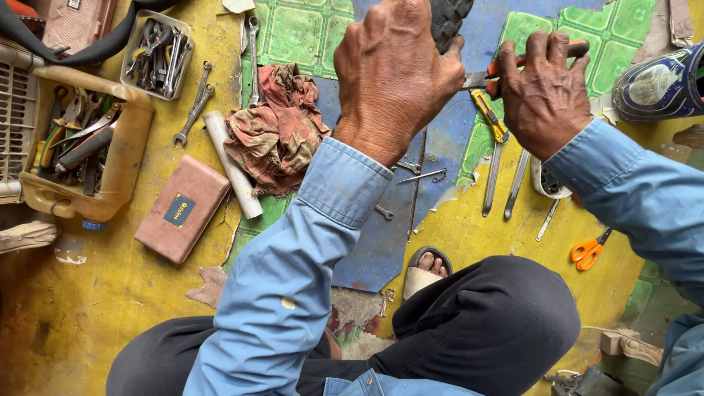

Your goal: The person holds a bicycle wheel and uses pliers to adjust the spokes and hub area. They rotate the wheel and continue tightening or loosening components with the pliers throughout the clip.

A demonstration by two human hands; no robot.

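Observation:
My left hand (392,73) grips a black ridged rubber piece (449,16), seemingly a tyre, near the top middle. My right hand (541,95) is closed on the orange handle of a tool (576,48) whose metal tip (473,79) reaches toward the rubber piece by my left fingers. Both arms wear light blue sleeves. I am crouched over a floor painted yellow, blue and green. Below my right hand lie a yellow utility knife (490,116) and flat metal tools (515,185).
A dirty red rag (277,132), a white tube (231,165) and wrenches (194,106) lie left. A cut yellow jug (128,158) and a small tray (158,51) hold tools. There is a pink box (183,209), orange scissors (589,251) and a blue boot (664,81).

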